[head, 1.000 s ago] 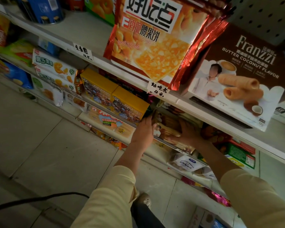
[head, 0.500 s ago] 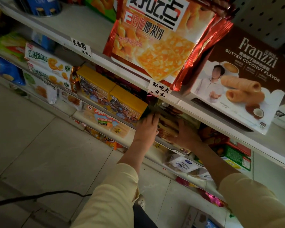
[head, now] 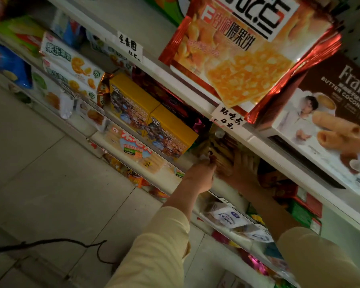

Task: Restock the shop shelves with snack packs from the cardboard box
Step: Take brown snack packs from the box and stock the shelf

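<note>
A brown-and-gold snack pack (head: 221, 149) lies in the dim gap of the middle shelf (head: 224, 187), just right of two yellow boxes (head: 170, 132). My left hand (head: 202, 172) reaches up from below and pinches the pack's near left edge. Flat against the pack's right side rests my right hand (head: 244, 166), fingers spread. Both cream sleeves come up from the bottom of the view. I cannot make out the cardboard box in the dark bottom edge.
The shelf above (head: 175, 65) overhangs my hands, carrying a red biscuit bag (head: 237, 59) and a brown Franzzi box (head: 330, 121). White pouches (head: 227, 217) fill the shelf below. A black cable (head: 50, 244) trails over the tiled floor at left.
Both hands have pushed the pack deeper under the upper shelf. My left hand went from lying flat to pinching its edge. The view has moved closer and tilted.
</note>
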`<state>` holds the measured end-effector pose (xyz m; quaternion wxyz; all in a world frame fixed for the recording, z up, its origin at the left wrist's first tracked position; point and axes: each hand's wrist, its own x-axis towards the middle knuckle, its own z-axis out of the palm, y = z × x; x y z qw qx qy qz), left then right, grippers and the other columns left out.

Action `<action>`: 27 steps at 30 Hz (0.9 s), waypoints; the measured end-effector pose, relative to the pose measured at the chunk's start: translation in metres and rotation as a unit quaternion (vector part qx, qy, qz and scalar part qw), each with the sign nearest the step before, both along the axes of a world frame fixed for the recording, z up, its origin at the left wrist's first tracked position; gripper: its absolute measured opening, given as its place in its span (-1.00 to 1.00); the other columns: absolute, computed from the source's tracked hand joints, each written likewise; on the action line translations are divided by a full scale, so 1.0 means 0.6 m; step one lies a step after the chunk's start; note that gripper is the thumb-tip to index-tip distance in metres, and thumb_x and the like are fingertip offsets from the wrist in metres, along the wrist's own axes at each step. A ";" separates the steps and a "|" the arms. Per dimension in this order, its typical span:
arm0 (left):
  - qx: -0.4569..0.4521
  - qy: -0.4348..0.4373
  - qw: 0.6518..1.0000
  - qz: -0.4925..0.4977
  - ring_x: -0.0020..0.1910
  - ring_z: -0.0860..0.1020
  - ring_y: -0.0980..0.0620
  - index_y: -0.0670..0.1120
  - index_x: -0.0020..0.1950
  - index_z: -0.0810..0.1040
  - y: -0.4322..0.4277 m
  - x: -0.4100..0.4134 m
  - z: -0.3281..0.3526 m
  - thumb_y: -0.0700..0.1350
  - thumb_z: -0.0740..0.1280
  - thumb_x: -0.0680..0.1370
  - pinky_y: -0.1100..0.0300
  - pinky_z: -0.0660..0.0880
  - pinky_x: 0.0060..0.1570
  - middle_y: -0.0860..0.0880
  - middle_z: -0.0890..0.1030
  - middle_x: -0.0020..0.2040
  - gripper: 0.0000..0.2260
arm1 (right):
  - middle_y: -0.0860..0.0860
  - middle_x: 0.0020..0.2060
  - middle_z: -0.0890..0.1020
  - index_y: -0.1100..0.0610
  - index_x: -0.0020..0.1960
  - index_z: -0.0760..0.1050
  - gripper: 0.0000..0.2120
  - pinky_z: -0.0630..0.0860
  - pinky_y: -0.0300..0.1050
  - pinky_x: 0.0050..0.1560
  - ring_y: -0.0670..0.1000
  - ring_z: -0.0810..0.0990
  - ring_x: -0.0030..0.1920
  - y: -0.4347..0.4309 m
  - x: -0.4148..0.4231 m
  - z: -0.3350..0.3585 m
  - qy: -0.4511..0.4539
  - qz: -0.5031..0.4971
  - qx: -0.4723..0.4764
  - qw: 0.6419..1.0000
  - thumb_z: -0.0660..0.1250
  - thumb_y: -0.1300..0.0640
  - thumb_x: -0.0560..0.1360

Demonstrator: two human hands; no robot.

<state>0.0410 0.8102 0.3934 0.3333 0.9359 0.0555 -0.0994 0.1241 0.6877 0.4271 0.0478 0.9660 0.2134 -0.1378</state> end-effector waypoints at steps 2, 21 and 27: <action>0.021 0.008 1.000 -0.006 0.20 0.50 -0.17 -0.18 0.36 0.34 0.002 0.004 0.002 -0.18 0.23 0.56 -0.02 0.47 0.18 -0.19 0.46 0.26 -0.64 | 0.23 0.43 0.25 0.19 0.52 0.07 0.04 0.16 0.21 0.41 0.25 0.21 0.43 -0.004 -0.010 -0.004 -0.039 0.018 -0.028 0.999 0.47 -0.25 0.26; 0.049 0.050 0.998 0.002 0.17 0.49 -0.15 -0.15 0.38 0.35 0.015 -0.021 0.038 -0.15 0.15 0.61 0.00 0.45 0.09 -0.17 0.48 0.24 -0.67 | 0.13 0.45 0.15 0.15 0.51 -0.09 -0.13 0.15 0.14 0.43 0.15 0.13 0.47 0.006 -0.046 0.023 -0.053 0.051 -0.081 0.994 0.36 -0.12 0.44; 0.006 0.063 0.998 0.022 0.12 0.56 -0.15 -0.17 0.21 0.52 0.002 -0.032 0.108 -0.16 0.18 0.60 0.02 0.51 0.07 -0.16 0.57 0.17 -0.76 | 0.12 0.39 0.31 0.14 0.45 0.16 -0.47 0.21 0.02 0.39 0.13 0.26 0.40 0.001 -0.101 0.077 -0.017 0.056 -0.007 0.998 0.20 -0.02 0.56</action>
